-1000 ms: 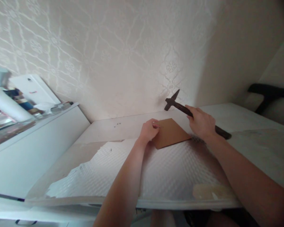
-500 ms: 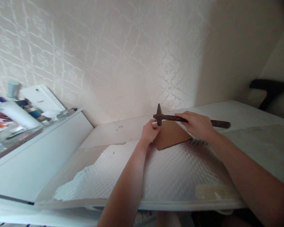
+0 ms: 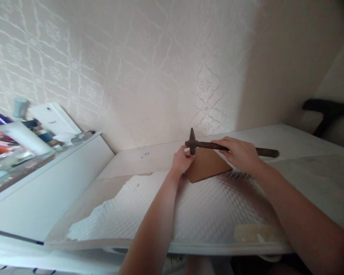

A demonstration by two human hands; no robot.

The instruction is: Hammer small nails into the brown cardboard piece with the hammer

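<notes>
My right hand (image 3: 240,152) is wrapped round the dark wooden handle of a hammer (image 3: 268,152), partway along it. The hammer's metal head hovers over the far left corner of a brown board (image 3: 208,167), close to my left fingertips. My left hand (image 3: 181,160) rests at that corner with its fingers pinched together. Whatever they hold is hidden behind the hammer head or too small to name. The board lies flat on a quilted silvery-white sheet (image 3: 209,214) on the table.
Several tiny metal bits (image 3: 145,154) lie on the white table (image 3: 126,162) near the wall, and one small piece (image 3: 138,185) is on the sheet. A white cabinet (image 3: 60,179) with bottles and boxes on top stands left. A black armrest (image 3: 329,105) is at right.
The hammer head has dipped very slightly toward my left fingertips. Both hands and the board stay nearly in place, while the whole view has shifted a little.
</notes>
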